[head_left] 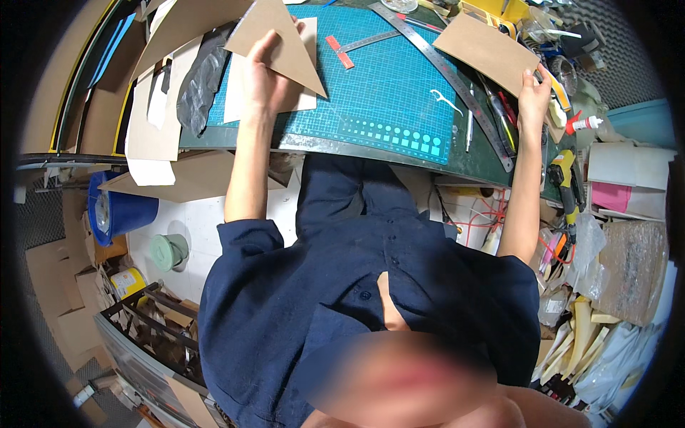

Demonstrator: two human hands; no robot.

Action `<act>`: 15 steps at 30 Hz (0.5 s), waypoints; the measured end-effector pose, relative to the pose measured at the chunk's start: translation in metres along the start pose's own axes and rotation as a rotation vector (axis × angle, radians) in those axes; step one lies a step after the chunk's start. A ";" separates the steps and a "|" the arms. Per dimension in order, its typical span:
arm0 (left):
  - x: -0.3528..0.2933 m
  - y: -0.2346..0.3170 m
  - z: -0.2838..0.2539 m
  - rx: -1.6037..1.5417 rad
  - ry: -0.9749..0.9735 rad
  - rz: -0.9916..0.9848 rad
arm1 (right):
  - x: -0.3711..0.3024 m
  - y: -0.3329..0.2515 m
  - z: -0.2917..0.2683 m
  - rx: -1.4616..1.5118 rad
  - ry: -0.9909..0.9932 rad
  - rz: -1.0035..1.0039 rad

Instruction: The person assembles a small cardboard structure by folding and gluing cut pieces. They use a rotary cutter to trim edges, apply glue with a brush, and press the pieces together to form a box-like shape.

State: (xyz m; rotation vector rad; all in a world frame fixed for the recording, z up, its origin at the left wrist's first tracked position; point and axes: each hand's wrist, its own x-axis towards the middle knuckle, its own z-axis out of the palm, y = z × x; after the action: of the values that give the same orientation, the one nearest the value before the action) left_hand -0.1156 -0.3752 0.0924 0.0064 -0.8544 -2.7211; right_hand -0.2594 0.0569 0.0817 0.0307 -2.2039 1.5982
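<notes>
My left hand [265,89] grips a brown triangular piece of cardboard [280,44], thumb on its face and fingers behind it. Under that piece a paler sheet [235,93] lies over the left side of the teal cutting mat [378,93]. Off to the right, my right hand [534,100] pinches the near right corner of a rectangular cardboard panel [485,51], which is tilted above the table's right side. Between the two hands a long steel ruler [446,68] crosses the mat diagonally. A red-headed small square [341,52] rests farther left.
A thin white hooked piece [446,101] and a slim pen-like tool [469,121] lie near the ruler. Beyond my right hand are a red-capped white bottle [585,123] and a yellow-black tool [564,171]. Crumpled dark plastic [203,85] and cardboard sheets [153,118] crowd the left.
</notes>
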 end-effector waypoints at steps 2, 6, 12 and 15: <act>-0.002 0.015 0.000 0.079 0.012 0.044 | -0.001 0.004 0.003 -0.114 -0.026 -0.010; -0.020 0.025 0.008 0.259 -0.047 0.038 | 0.012 0.035 -0.005 -0.330 -0.154 -0.054; -0.069 0.031 0.028 0.604 -0.090 -0.113 | -0.010 -0.010 0.004 -0.627 -0.095 -0.186; -0.072 0.032 0.023 0.781 -0.044 -0.147 | -0.007 -0.013 0.000 -0.661 -0.091 -0.238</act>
State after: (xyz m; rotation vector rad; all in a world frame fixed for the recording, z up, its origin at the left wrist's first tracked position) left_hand -0.0396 -0.3678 0.1237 0.1752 -1.9248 -2.3275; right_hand -0.2497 0.0508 0.0910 0.1669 -2.5759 0.7087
